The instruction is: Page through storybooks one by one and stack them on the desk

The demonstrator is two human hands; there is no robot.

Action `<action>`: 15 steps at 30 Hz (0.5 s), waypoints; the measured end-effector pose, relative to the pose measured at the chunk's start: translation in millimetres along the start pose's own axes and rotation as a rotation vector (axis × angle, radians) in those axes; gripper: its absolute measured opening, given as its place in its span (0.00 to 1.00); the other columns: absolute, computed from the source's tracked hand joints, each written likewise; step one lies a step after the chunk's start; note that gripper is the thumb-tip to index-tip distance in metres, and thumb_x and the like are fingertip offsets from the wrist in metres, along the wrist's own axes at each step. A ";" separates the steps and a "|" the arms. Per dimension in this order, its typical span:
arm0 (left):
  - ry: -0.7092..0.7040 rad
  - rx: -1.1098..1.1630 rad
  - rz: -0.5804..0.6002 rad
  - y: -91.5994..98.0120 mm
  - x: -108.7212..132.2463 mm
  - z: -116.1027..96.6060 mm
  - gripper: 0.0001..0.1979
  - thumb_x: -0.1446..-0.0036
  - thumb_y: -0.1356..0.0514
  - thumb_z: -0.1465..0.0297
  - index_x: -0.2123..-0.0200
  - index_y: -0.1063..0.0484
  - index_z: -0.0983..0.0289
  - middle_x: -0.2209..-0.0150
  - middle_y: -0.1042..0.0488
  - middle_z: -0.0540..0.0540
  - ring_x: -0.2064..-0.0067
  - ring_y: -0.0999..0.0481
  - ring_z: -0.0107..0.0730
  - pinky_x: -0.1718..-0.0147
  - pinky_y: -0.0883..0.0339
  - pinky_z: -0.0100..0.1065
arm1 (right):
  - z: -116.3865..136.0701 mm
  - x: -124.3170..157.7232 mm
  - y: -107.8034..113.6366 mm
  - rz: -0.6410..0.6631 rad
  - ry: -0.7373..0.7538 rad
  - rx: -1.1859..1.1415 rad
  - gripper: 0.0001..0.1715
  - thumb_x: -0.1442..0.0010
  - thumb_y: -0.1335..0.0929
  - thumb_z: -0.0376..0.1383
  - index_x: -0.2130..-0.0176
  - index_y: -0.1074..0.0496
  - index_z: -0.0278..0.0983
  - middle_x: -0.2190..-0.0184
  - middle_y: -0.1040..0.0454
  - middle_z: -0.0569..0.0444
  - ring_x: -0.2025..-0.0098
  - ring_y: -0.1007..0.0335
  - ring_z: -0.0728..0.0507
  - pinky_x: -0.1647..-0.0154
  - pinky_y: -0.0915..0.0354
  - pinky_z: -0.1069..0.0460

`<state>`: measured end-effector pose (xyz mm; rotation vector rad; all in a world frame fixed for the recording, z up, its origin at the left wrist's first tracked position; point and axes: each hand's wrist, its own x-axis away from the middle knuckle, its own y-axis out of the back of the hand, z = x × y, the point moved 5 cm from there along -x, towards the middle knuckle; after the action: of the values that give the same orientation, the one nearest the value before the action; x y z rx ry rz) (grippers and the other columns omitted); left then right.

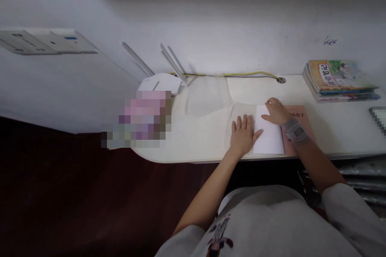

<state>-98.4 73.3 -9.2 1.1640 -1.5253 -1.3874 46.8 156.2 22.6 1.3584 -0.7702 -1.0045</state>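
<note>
A pink book [306,128] with dark printed characters lies near the front edge of the white desk. Beside its left side, partly over it, is a white sheet of paper [268,140]; whether it is loose or a page of the book I cannot tell. My left hand [242,134] lies flat with fingers spread, its thumb on the paper's left edge. Under and around it is a clear plastic sheet [238,110]. My right hand [275,111], with a grey band on the wrist, rests at the paper's top edge, thumb apart from the bent fingers.
Another clear plastic sheet [208,96] lies farther back. A white router [159,83] with antennas stands at the left, behind a blurred pink item [146,108]. Stacked books [340,80] sit back right; a dark-edged device [378,118] is at the right. Cables [253,74] run along the wall.
</note>
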 end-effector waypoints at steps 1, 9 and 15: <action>0.000 -0.001 0.002 0.1 0.1 0.0 0.41 0.37 0.64 0.47 0.33 0.54 0.73 0.33 0.52 0.67 0.33 0.54 0.58 0.38 0.55 0.54 | -0.4 -0.3 0.0 0.000 0.005 0.000 0.24 0.46 0.31 0.42 0.55 0.29 0.27 0.53 0.33 0.38 0.47 0.40 0.35 0.45 0.42 0.44; -0.010 0.067 0.000 1.8 -0.2 -0.4 0.40 0.37 0.61 0.48 0.33 0.54 0.73 0.33 0.52 0.68 0.33 0.56 0.59 0.38 0.57 0.56 | 3.0 -0.8 -2.7 0.010 0.044 -0.025 0.22 0.46 0.31 0.41 0.56 0.28 0.29 0.51 0.33 0.38 0.45 0.40 0.35 0.43 0.43 0.42; -0.019 0.453 -0.085 1.8 2.2 9.2 0.36 0.39 0.51 0.50 0.35 0.49 0.68 0.32 0.53 0.67 0.32 0.59 0.56 0.37 0.62 0.58 | 3.5 1.6 -9.6 -0.115 -0.088 -0.137 0.23 0.43 0.35 0.36 0.48 0.33 0.30 0.42 0.40 0.37 0.37 0.50 0.34 0.39 0.48 0.40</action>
<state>-108.0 74.0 -8.7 1.5023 -1.8832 -1.1373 43.0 153.9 13.3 1.2576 -0.6810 -1.1933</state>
